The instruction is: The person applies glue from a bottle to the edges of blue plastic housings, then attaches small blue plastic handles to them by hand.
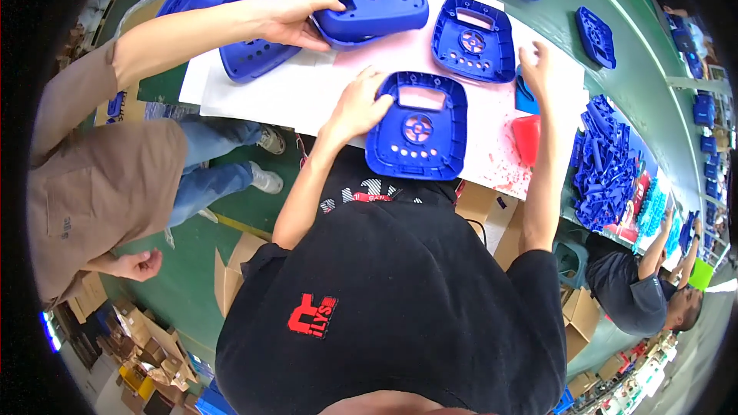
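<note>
Black shirt (400,284) below; blue panel (440,129) against left fingers (375,110)

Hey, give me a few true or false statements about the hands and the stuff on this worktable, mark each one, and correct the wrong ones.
1. The left hand grips the near blue plastic cover at its left side. True.
2. The right hand grips a cover too. False: the right hand has no cover in it; it is raised beside the far blue cover.
3. The near cover has no openings. False: it has a handle slot, a round vent and a row of holes.
4. Red specks lie around the red container. True.
5. A pile of blue plastic pieces lies right of the right forearm. True.
</note>
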Demonstrator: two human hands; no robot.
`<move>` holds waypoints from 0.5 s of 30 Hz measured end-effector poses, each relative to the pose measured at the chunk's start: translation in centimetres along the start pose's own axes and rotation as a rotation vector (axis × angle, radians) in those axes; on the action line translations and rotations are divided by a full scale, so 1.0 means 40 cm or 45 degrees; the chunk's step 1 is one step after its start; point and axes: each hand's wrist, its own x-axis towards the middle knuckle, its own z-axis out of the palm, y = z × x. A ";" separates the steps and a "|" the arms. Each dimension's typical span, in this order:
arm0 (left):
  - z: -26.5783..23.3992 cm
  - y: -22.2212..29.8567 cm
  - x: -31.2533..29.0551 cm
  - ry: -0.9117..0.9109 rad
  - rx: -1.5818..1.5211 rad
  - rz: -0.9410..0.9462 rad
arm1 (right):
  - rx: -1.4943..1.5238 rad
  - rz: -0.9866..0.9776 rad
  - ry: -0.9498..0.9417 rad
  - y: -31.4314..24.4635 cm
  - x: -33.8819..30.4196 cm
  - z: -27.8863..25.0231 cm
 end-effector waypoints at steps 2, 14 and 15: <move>-0.003 0.050 -0.003 -0.118 0.042 -0.110 | -0.193 0.050 0.034 0.051 -0.080 -0.042; 0.140 0.061 0.000 0.176 -0.019 0.080 | -0.047 0.438 0.079 0.050 -0.287 0.016; 0.140 0.053 -0.002 0.179 -0.065 0.101 | -0.043 0.435 0.069 0.047 -0.281 -0.015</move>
